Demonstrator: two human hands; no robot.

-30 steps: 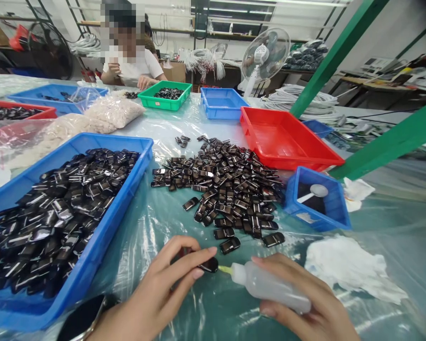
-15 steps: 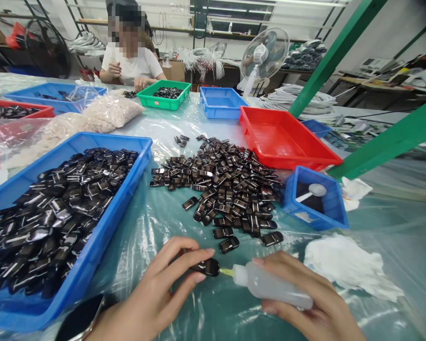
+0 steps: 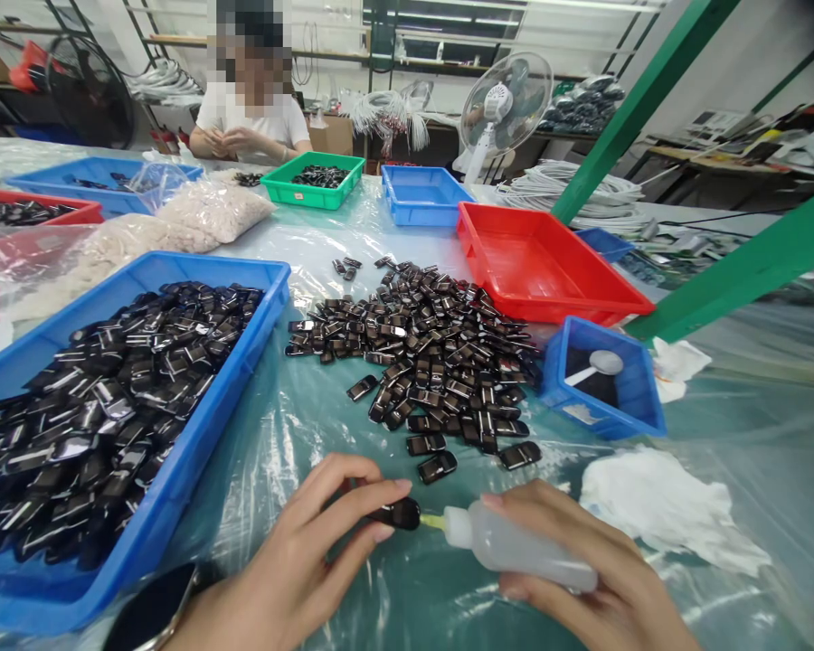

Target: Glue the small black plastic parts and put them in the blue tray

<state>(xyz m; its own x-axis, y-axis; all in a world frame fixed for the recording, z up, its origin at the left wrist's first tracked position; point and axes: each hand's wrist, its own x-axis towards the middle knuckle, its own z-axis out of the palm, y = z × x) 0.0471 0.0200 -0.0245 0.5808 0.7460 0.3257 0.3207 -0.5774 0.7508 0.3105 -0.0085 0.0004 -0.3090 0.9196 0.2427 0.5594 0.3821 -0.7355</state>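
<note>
Between the thumb and fingers of my left hand (image 3: 326,533) is a small glossy black plastic casing (image 3: 402,514), its rounded end pointing right. My right hand (image 3: 576,551) grips a translucent white squeeze bottle (image 3: 529,550), tilted almost flat. The bottle's thin yellowish nozzle tip (image 3: 432,522) is at the rounded end of the casing; whether they touch I cannot tell. Just beyond my hands lies a heap of similar black casings (image 3: 440,353) on the plastic-covered table (image 3: 271,434).
At left stands a large blue tray (image 3: 234,362) full of black parts. A red tray (image 3: 549,262) and a small blue bin (image 3: 603,420) with a white spoon (image 3: 603,363) stand right of the heap. White tissue (image 3: 665,506) lies near my right hand. Across the table sits a co-worker (image 3: 250,117).
My hands, the casing and the bottle are almost still, with only a tiny shift. Across the table, the co-worker's hands have come together in front of the chest.
</note>
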